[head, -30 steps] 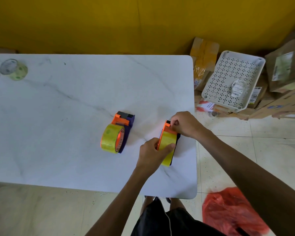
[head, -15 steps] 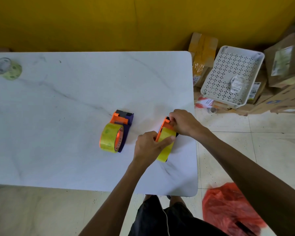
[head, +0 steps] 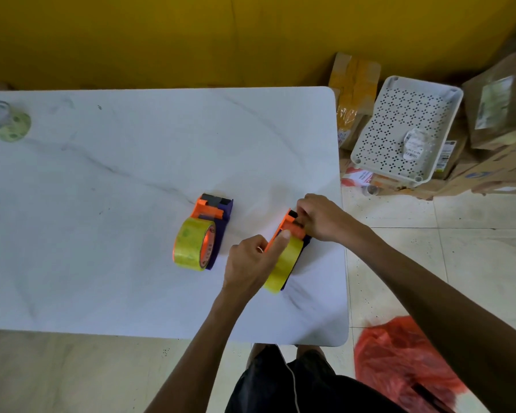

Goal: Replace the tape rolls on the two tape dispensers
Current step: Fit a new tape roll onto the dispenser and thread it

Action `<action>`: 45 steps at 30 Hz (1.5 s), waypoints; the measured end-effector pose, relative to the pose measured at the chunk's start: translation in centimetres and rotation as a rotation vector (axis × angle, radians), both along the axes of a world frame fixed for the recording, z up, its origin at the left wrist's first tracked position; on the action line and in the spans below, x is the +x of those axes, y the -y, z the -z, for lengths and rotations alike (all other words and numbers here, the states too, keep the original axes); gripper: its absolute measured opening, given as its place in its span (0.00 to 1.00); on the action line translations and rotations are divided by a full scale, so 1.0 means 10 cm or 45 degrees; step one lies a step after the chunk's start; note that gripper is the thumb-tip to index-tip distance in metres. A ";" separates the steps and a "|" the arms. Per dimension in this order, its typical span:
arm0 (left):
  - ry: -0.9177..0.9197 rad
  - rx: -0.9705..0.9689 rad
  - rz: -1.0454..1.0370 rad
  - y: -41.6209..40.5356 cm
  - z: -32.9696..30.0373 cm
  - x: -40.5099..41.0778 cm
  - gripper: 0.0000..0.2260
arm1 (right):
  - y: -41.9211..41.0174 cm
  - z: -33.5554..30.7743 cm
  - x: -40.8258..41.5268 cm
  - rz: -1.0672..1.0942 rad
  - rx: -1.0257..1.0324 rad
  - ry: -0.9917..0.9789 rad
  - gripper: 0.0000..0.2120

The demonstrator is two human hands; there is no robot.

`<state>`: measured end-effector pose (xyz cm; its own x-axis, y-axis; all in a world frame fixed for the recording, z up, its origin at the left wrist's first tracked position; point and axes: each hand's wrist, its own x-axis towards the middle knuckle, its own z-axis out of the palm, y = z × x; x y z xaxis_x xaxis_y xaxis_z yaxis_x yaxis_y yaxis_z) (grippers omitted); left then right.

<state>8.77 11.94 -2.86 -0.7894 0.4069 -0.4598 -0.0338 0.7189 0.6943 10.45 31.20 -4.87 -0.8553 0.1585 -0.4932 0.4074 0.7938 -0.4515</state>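
Note:
Two orange-and-purple tape dispensers stand on the white marble table (head: pixel 102 204), each carrying a yellow tape roll. The left dispenser (head: pixel 212 216) sits untouched with its roll (head: pixel 192 247) in place. My left hand (head: pixel 251 263) grips the right dispenser's yellow roll (head: pixel 283 263), thumb pressing near the orange top. My right hand (head: pixel 319 217) pinches the orange head of the right dispenser (head: pixel 292 228) with curled fingers.
Two nearly used-up clear tape rolls (head: pixel 6 120) lie at the table's far left. Off the right edge are cardboard boxes (head: pixel 355 93), a white perforated tray (head: pixel 405 129) and a red plastic bag (head: pixel 399 362) on the tiled floor.
Both hands stay on the right dispenser. My right fingers have shifted slightly at its orange head; the left thumb has slid up toward the orange top. The left dispenser has not moved.

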 end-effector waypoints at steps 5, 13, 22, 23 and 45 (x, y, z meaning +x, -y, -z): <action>-0.008 -0.078 -0.008 -0.08 -0.02 -0.02 0.29 | -0.01 0.02 0.02 -0.012 0.064 0.020 0.08; 0.138 0.238 -0.036 0.16 0.03 0.12 0.15 | -0.09 0.10 -0.02 0.144 0.053 -0.071 0.06; 0.233 0.024 -0.123 0.10 -0.07 0.13 0.27 | -0.19 0.20 -0.08 0.251 0.029 -0.022 0.08; 0.249 -0.038 -0.089 0.06 -0.08 0.10 0.28 | -0.18 0.22 -0.10 0.227 0.033 -0.015 0.08; 0.182 0.682 -0.678 0.05 -0.36 0.15 0.18 | -0.34 -0.01 -0.12 0.429 -0.722 0.436 0.11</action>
